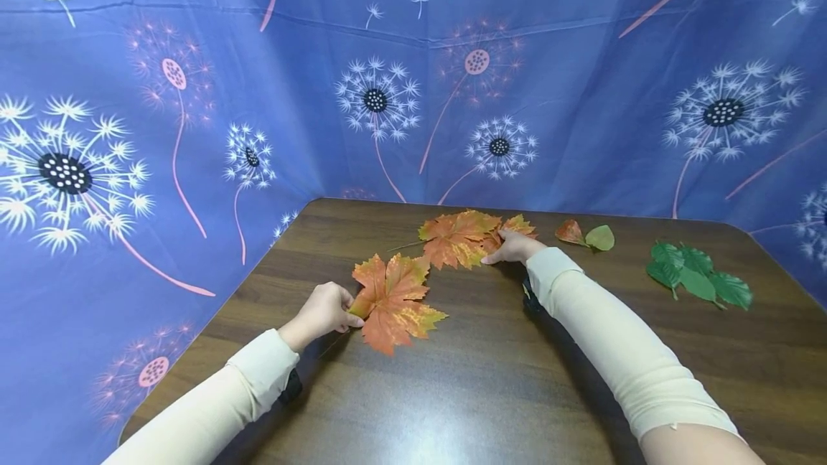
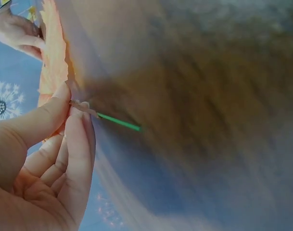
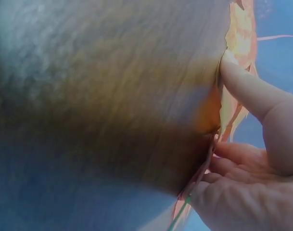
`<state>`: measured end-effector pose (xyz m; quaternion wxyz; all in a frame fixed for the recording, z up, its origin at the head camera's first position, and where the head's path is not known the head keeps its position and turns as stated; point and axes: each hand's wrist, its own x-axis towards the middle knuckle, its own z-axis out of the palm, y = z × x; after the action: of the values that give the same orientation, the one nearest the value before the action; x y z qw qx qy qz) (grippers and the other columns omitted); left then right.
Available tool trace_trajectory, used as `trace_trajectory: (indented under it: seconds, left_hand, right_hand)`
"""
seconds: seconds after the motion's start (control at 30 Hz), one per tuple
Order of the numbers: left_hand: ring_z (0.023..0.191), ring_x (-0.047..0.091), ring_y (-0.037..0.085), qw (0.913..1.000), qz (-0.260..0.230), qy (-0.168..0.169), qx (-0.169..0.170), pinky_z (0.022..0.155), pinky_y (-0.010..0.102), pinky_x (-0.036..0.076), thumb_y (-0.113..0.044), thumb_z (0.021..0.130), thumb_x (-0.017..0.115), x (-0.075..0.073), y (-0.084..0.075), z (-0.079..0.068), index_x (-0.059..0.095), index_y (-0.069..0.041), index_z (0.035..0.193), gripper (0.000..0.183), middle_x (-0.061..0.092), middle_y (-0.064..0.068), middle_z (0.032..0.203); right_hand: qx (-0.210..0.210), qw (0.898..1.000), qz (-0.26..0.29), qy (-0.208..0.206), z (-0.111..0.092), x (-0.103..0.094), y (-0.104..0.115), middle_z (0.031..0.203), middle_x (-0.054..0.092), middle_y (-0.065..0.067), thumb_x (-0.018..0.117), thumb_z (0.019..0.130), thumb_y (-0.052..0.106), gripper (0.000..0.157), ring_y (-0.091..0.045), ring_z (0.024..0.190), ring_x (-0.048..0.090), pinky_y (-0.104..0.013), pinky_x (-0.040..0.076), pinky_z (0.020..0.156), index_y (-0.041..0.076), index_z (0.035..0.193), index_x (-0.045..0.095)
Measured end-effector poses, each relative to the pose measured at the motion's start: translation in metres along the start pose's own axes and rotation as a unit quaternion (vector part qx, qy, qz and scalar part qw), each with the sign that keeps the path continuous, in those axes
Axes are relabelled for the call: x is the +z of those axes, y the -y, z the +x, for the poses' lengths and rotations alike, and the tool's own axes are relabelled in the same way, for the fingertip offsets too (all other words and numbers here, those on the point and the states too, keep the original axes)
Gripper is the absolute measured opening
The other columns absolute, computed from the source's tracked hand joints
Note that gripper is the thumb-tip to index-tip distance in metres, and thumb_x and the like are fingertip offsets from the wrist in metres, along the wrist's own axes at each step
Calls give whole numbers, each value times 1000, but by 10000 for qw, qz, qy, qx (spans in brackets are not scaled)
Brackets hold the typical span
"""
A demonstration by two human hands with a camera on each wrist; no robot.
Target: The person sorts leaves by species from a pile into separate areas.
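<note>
My left hand pinches a large orange maple leaf at its stem end, between thumb and fingers. Seen from the left wrist, a thin green stem sticks out past the fingertips. My right hand rests on orange maple leaves at the back of the table, its thumb and fingers spread apart. One of these, an orange-yellow maple leaf, extends to its left; a smaller orange leaf part shows beyond the fingers. In the right wrist view the thumb touches a leaf edge, and a green stem passes below the palm.
On the brown wooden table, a small reddish leaf and a light green leaf lie right of my right hand. Several dark green leaves lie farther right. A blue dandelion-print cloth hangs behind and at the left.
</note>
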<state>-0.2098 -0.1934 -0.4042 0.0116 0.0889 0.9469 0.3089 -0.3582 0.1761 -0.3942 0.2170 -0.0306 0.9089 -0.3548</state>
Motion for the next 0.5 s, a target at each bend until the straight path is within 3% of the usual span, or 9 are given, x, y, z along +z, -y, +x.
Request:
trace_trajectory:
  seconds: [0.27,0.5]
  left_hand:
    - [52,64,13,9980,-538,274,-170,54,27,57,-4,78,79,-8,0,0,71,0,70,12,68,8,59]
    - [55,67,13,9907,-1274,343,-321,58,30,59,-2,81,76,-14,-7,13,72,6,80,9,72,14,69]
  right_hand:
    - [-9,9999,-100,9,2,0,1,160,-2,-27,71,90,26,99,-44,147,2,-55,16,118,-1,155,1]
    - [89,9999,-127,43,1,-2,2,160,-5,-25,70,90,28,99,-44,147,0,-57,16,117,2,155,0]
